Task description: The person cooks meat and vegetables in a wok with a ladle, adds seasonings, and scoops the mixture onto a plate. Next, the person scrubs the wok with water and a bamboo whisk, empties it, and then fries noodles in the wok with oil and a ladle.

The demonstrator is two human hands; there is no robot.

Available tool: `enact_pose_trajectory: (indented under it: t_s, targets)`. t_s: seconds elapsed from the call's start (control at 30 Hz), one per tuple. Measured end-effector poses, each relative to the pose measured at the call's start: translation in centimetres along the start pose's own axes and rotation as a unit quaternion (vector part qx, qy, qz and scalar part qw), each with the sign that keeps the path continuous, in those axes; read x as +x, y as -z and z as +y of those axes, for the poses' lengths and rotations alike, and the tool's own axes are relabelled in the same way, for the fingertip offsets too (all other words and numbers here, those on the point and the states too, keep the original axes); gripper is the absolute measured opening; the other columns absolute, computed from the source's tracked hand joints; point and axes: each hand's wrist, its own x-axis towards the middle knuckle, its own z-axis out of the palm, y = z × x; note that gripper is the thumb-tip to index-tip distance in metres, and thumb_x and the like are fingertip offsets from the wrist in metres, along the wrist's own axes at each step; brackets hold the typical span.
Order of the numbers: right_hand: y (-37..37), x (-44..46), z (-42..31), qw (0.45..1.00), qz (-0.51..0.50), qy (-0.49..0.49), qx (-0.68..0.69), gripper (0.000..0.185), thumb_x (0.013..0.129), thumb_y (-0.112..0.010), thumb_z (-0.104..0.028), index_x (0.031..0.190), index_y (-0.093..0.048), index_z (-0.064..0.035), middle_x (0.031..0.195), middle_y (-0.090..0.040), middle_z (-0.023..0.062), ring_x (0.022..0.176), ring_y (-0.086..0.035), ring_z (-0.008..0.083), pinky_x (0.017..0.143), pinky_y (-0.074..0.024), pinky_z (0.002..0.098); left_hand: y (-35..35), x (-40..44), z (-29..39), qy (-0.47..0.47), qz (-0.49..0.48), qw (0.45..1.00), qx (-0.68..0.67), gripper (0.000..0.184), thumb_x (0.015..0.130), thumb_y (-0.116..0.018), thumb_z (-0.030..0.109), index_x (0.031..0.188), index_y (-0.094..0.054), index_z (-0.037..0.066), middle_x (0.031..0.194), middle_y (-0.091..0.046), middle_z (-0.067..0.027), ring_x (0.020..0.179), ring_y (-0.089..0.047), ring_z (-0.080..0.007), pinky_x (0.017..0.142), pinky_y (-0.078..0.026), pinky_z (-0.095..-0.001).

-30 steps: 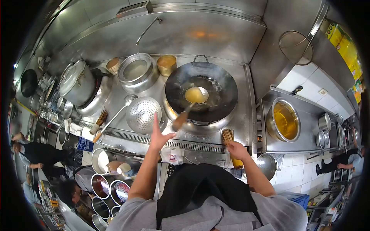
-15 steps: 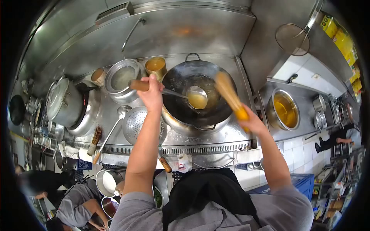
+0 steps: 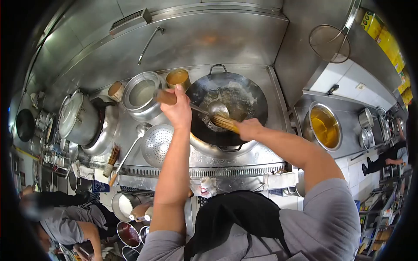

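My left hand (image 3: 177, 106) is closed round the wooden handle of a ladle (image 3: 216, 108), whose bowl hangs in the black wok (image 3: 198, 126). My right hand (image 3: 250, 129) grips a bamboo brush (image 3: 224, 122), and its bristles point left, at the ladle's bowl. Bubbly, cloudy liquid (image 3: 237, 98) lies in the wok. A perforated strainer (image 3: 157, 145) rests on the steel stove top, left of the wok. Behind my left hand are a metal pot (image 3: 142, 93) and a tin can (image 3: 178, 78).
A lidded pot (image 3: 78, 117) and a long-handled ladle (image 3: 141, 129) stand left. On the right are a bowl of yellow oil (image 3: 324, 126) and a hanging wire strainer (image 3: 329, 43). One co-worker (image 3: 72, 222) is at lower left, another (image 3: 392, 154) at far right.
My left hand has taken the ladle, which no longer holds the yellowish liquid. The brush, lifted from the stove's front edge by my right hand, is now down in the wok.
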Motion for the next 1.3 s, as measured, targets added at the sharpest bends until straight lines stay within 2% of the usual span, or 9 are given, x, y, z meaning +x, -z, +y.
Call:
enact_pose_trajectory:
  t_s: [0.4, 0.5, 0.57, 0.63, 0.67, 0.77, 0.83, 1.1, 1.3]
  targets:
    - [-2.9, 4.5, 1.0, 0.997, 0.01, -0.01, 0.072, 0.035, 0.083, -0.06, -0.023, 0.114, -0.072, -0.0106, 0.108, -0.074, 0.0089, 0.101, -0.071, 0.0246, 0.082, -0.0564, 0.0381, -5.2, 7.8, -3.9, -0.104, 0.012, 0.962, 0.251, 0.04, 0.092, -0.069, 0.028, 0.069, -0.057, -0.003, 0.062, -0.059, -0.0132, 0.053, -0.054, -0.0214, 0.054, -0.044, -0.041]
    - [-0.1, 7.6, 7.4, 0.997, 0.016, -0.045, -0.055, 0.038, 0.085, -0.061, -0.03, 0.122, -0.067, -0.0259, 0.101, -0.074, 0.0069, 0.098, -0.072, 0.0268, 0.08, -0.0567, 0.0395, -7.9, 0.8, 2.7, -0.019, -0.147, 0.941, 0.305, 0.031, 0.092, -0.066, 0.023, 0.077, -0.059, -0.003, 0.065, -0.062, -0.0114, 0.061, -0.054, -0.0187, 0.058, -0.046, -0.0393]
    - [7.2, 3.0, 10.2, 0.994, 0.0, -0.056, -0.099, 0.031, 0.084, -0.064, -0.026, 0.114, -0.069, -0.0225, 0.101, -0.074, 0.0062, 0.097, -0.071, 0.0282, 0.08, -0.0561, 0.0412, -7.2, -7.2, 4.2, -0.154, -0.279, 0.914, 0.252, 0.025, 0.087, -0.069, 0.019, 0.073, -0.056, 0.003, 0.068, -0.056, -0.0137, 0.058, -0.052, -0.0296, 0.056, -0.046, -0.0406]
    - [12.7, -3.1, 12.5, 0.997, 0.045, -0.052, -0.019, 0.056, 0.084, -0.068, -0.032, 0.137, -0.055, -0.026, 0.111, -0.071, 0.0122, 0.103, -0.068, 0.0302, 0.086, -0.0533, 0.0434, -2.6, -12.9, 5.8, -0.217, -0.546, 0.785, 0.195, 0.026, 0.071, -0.078, 0.015, 0.072, -0.052, 0.011, 0.074, -0.054, -0.0092, 0.08, -0.059, -0.0322, 0.084, -0.046, -0.0476]
    - [14.2, -6.2, 12.9, 0.992, 0.1, -0.07, 0.027, 0.066, 0.083, -0.069, -0.033, 0.144, -0.045, -0.0271, 0.113, -0.07, 0.014, 0.106, -0.067, 0.0315, 0.087, -0.0527, 0.0449, -0.4, -15.1, 7.2, -0.156, -0.554, 0.803, 0.153, 0.03, 0.066, -0.081, 0.015, 0.074, -0.052, 0.014, 0.076, -0.052, -0.0051, 0.087, -0.059, -0.0278, 0.099, -0.039, -0.0495]
    - [12.8, -9.0, 11.7, 0.961, 0.225, -0.06, 0.146, 0.085, 0.082, -0.073, -0.032, 0.154, -0.029, -0.0283, 0.117, -0.067, 0.0187, 0.107, -0.065, 0.0358, 0.089, -0.0518, 0.0478, 7.3, -16.1, 2.8, 0.022, -0.296, 0.948, -0.113, 0.021, 0.084, -0.068, 0.011, 0.072, -0.052, 0.009, 0.085, -0.059, -0.006, 0.082, -0.056, -0.02, 0.104, -0.04, -0.0522]
    - [10.8, -9.2, 9.5, 0.939, 0.27, -0.052, 0.208, 0.09, 0.082, -0.073, -0.03, 0.156, -0.022, -0.0275, 0.116, -0.067, 0.0208, 0.105, -0.066, 0.0376, 0.089, -0.0523, 0.0487, 8.5, -13.0, 2.9, -0.042, -0.185, 0.981, -0.035, 0.028, 0.094, -0.052, 0.004, 0.066, -0.047, 0.005, 0.066, -0.05, -0.0059, 0.07, -0.051, -0.0175, 0.094, -0.048, -0.0473]
    - [0.3, 1.1, 6.6, 0.979, -0.016, -0.129, 0.157, 0.084, 0.079, -0.067, -0.025, 0.154, -0.029, -0.0272, 0.12, -0.07, 0.0102, 0.107, -0.068, 0.0303, 0.086, -0.055, 0.0437, 12.9, -2.2, 1.2, 0.052, -0.172, 0.954, -0.242, 0.038, 0.099, -0.051, 0.027, 0.067, -0.037, 0.011, 0.062, -0.036, -0.0027, 0.065, -0.041, -0.02, 0.082, -0.044, -0.0419]
    - [-2.5, 0.3, 1.9, 0.932, 0.126, -0.19, 0.28, 0.092, 0.079, -0.07, -0.03, 0.156, -0.019, -0.0337, 0.119, -0.068, 0.0153, 0.107, -0.066, 0.036, 0.091, -0.0524, 0.0487, 19.2, 2.9, -4.2, 0.18, 0.147, 0.923, -0.305, 0.041, 0.102, -0.049, 0.031, 0.068, -0.033, 0.015, 0.063, -0.035, -0.0022, 0.061, -0.039, -0.0179, 0.074, -0.044, -0.0376]
